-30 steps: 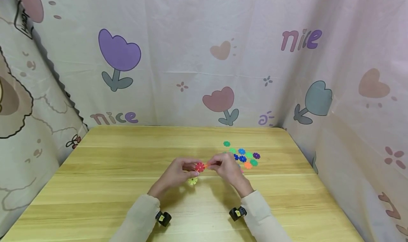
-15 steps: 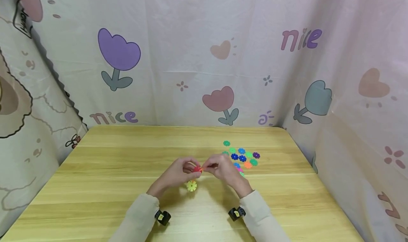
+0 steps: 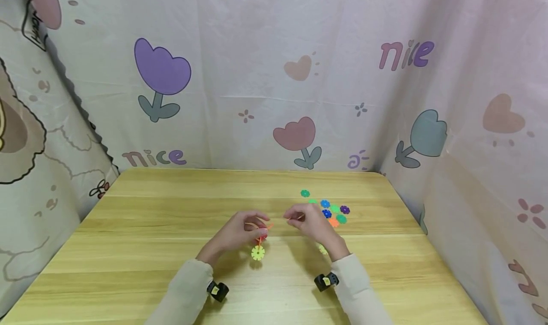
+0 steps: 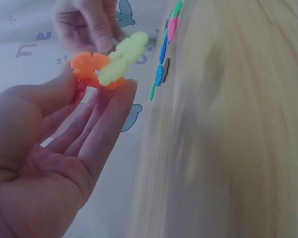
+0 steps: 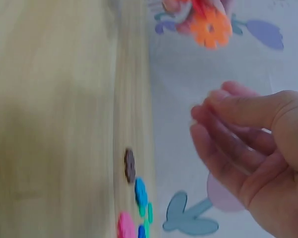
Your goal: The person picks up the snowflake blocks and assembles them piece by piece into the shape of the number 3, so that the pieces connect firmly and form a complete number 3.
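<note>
My left hand (image 3: pixel 237 231) pinches a small chain of interlocking flower-shaped plastic discs between thumb and fingers, raised above the table. In the head view, a red disc (image 3: pixel 263 236) sits at the thumb tip and a yellow disc (image 3: pixel 255 255) hangs below it. The left wrist view gives an orange disc (image 4: pixel 83 63) slotted with the yellow one; red shows behind the thumb. My right hand (image 3: pixel 311 222) hovers a short way to the right, apart from the chain. Seen from the right wrist, its fingers (image 5: pixel 223 144) bend loosely, thumb touching the index finger, and nothing shows between them.
Loose discs lie on the wooden table (image 3: pixel 171 211) beyond and beside my right hand: a green one (image 3: pixel 305 193), a blue one (image 3: pixel 325 204), a purple one (image 3: pixel 344 210) and several more. A yellow-green disc (image 3: pixel 323 249) shows by the right wrist. A printed curtain (image 3: pixel 239 68) stands behind.
My right hand has let go of the chain and drawn away to the right. The left hand has tilted the chain, so the yellow disc hangs lower and faces the head camera.
</note>
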Available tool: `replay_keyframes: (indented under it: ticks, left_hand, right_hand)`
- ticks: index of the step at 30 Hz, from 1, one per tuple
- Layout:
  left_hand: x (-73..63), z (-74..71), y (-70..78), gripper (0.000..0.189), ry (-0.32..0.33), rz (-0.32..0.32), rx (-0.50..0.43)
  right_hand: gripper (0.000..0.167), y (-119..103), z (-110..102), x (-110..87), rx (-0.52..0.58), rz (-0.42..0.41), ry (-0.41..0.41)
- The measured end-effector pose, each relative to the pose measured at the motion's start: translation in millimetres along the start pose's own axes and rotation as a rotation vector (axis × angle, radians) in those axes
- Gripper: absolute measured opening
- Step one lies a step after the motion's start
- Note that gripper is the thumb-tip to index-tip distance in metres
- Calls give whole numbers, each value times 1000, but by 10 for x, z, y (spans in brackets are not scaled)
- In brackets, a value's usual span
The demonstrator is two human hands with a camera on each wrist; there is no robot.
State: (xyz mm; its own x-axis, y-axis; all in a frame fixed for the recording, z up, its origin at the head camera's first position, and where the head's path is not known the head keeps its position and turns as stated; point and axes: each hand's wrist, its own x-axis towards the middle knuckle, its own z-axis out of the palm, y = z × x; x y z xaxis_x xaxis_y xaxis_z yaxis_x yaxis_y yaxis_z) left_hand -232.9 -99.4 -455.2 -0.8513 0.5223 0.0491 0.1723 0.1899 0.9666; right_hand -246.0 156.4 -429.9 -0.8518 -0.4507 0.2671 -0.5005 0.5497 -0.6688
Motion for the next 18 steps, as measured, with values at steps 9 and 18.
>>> replay_keyframes:
  ticks: [9,18]
  left_hand:
    - [-16,-11,15,44,-39,-37,-2]
    - [-18,-12,12,39,-57,-32,3]
  right_hand:
    - [16,259,-199,-48,-54,177,-39]
    - [21,408,-279,-99,-118,286,-77]
